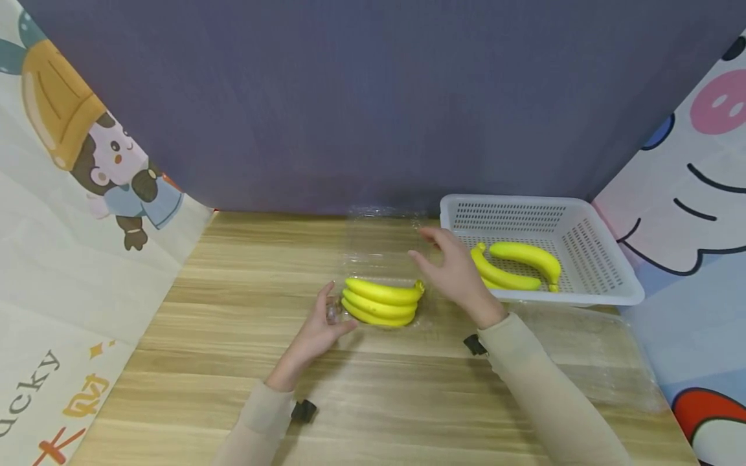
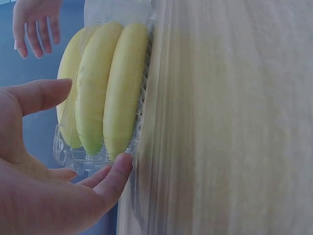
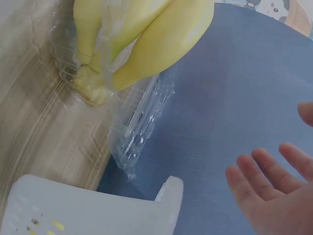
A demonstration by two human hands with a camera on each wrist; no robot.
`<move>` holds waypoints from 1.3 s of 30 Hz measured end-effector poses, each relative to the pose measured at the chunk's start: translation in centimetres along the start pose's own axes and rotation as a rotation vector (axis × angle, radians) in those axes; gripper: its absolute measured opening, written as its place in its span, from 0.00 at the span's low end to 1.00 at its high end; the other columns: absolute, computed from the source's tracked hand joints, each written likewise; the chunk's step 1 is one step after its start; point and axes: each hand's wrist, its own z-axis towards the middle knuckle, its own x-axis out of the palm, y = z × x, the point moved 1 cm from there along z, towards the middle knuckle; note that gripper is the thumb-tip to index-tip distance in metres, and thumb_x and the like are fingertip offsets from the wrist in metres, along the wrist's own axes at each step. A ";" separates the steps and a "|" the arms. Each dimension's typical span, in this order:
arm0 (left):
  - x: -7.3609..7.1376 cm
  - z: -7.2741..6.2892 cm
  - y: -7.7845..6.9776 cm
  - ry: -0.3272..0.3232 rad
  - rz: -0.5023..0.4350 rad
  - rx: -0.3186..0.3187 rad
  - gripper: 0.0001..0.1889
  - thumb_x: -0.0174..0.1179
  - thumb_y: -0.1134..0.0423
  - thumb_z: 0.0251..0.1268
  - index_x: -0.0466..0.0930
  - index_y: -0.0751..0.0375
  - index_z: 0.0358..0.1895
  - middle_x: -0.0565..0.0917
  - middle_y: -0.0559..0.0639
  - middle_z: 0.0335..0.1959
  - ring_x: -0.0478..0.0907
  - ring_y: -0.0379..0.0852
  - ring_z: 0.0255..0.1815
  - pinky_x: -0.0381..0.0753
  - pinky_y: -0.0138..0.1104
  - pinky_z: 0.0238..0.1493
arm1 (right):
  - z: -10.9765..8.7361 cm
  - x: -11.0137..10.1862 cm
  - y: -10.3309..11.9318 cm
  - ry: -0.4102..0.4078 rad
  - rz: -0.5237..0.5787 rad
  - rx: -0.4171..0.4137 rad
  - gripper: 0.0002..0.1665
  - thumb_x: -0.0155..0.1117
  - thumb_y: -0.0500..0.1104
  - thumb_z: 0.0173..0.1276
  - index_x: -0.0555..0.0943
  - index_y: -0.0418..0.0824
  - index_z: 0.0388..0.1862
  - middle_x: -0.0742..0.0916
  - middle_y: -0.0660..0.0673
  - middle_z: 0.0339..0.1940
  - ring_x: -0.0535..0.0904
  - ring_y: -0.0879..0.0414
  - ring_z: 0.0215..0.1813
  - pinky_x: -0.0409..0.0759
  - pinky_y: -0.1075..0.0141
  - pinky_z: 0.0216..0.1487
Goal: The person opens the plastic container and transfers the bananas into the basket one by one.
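A bunch of three yellow bananas lies in the base of a clear plastic clamshell box on the table. The box's lid is folded back toward the dark wall. My left hand holds the left end of the box, thumb and fingers spread around its corner. My right hand is in the air between the lid and the basket, fingers loosely bent and holding nothing; it also appears in the right wrist view. The banana stems point to the right end.
A white perforated basket stands at the back right with loose bananas inside. More clear plastic packaging lies in front of it, partly behind my right sleeve. A dark blue-grey wall closes off the table's back edge.
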 end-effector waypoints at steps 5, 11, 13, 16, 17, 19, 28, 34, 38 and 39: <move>0.0 0.0 -0.1 0.001 0.032 0.004 0.56 0.72 0.58 0.61 0.39 0.51 0.83 0.61 0.65 0.75 0.65 0.65 0.72 0.67 0.63 0.69 | -0.3 0.1 0.5 0.033 -0.081 -0.039 0.34 0.66 0.54 0.73 0.74 0.37 0.70 0.80 0.39 0.65 0.75 0.43 0.65 0.73 0.45 0.68; -0.1 0.2 0.0 0.006 0.076 0.027 0.55 0.72 0.58 0.61 0.40 0.49 0.83 0.59 0.66 0.76 0.62 0.67 0.74 0.63 0.64 0.71 | -0.6 0.5 1.1 0.095 -0.137 -0.046 0.33 0.65 0.55 0.72 0.74 0.40 0.70 0.79 0.41 0.68 0.72 0.44 0.70 0.71 0.44 0.70; 0.0 0.2 0.0 0.005 0.091 0.037 0.55 0.72 0.57 0.61 0.40 0.50 0.83 0.59 0.68 0.76 0.61 0.68 0.74 0.61 0.65 0.72 | -0.8 0.7 1.4 0.106 -0.160 -0.063 0.32 0.66 0.55 0.72 0.75 0.40 0.69 0.79 0.41 0.68 0.72 0.44 0.70 0.71 0.44 0.70; 0.0 0.3 0.1 0.004 0.102 0.043 0.55 0.72 0.56 0.61 0.41 0.51 0.83 0.58 0.68 0.77 0.59 0.69 0.75 0.58 0.66 0.72 | -1.0 1.0 1.5 0.121 -0.207 -0.094 0.32 0.67 0.56 0.70 0.77 0.41 0.67 0.80 0.42 0.66 0.74 0.44 0.68 0.74 0.45 0.68; 0.0 0.2 0.1 0.004 0.104 0.045 0.55 0.72 0.56 0.61 0.41 0.51 0.83 0.58 0.69 0.77 0.59 0.69 0.75 0.58 0.66 0.72 | -1.0 1.1 1.6 0.128 -0.224 -0.105 0.32 0.67 0.57 0.70 0.77 0.40 0.66 0.80 0.42 0.65 0.74 0.45 0.67 0.75 0.46 0.67; 0.0 0.2 0.2 0.006 0.105 0.046 0.55 0.73 0.55 0.61 0.41 0.51 0.83 0.57 0.69 0.78 0.59 0.69 0.76 0.58 0.67 0.72 | -1.1 1.4 1.7 0.143 -0.246 -0.126 0.32 0.67 0.57 0.70 0.77 0.40 0.65 0.81 0.42 0.63 0.75 0.45 0.66 0.77 0.47 0.65; 0.0 0.2 0.3 0.004 0.095 0.053 0.55 0.72 0.55 0.62 0.41 0.50 0.83 0.57 0.69 0.78 0.58 0.69 0.76 0.59 0.67 0.71 | -1.2 2.7 1.9 0.204 -0.292 -0.157 0.35 0.70 0.58 0.66 0.78 0.38 0.65 0.81 0.41 0.62 0.76 0.43 0.64 0.76 0.45 0.66; 0.0 0.1 0.2 -0.007 0.099 0.050 0.55 0.73 0.56 0.61 0.41 0.52 0.83 0.59 0.70 0.77 0.61 0.68 0.75 0.59 0.66 0.72 | -1.5 3.5 1.7 0.233 -0.315 -0.184 0.34 0.71 0.57 0.65 0.79 0.39 0.64 0.81 0.41 0.60 0.77 0.43 0.61 0.78 0.46 0.63; 0.1 0.1 0.2 -0.009 0.107 0.060 0.55 0.72 0.56 0.61 0.41 0.54 0.83 0.59 0.71 0.77 0.62 0.69 0.74 0.61 0.66 0.71 | -1.7 3.9 1.6 0.244 -0.328 -0.182 0.35 0.70 0.58 0.66 0.78 0.39 0.64 0.81 0.41 0.62 0.76 0.43 0.63 0.79 0.46 0.62; 0.1 0.1 0.1 -0.009 0.111 0.062 0.55 0.72 0.56 0.61 0.41 0.54 0.83 0.58 0.71 0.77 0.62 0.69 0.74 0.61 0.66 0.71 | -1.7 4.0 1.6 0.244 -0.335 -0.180 0.35 0.70 0.59 0.65 0.78 0.40 0.65 0.81 0.41 0.62 0.76 0.44 0.63 0.80 0.47 0.61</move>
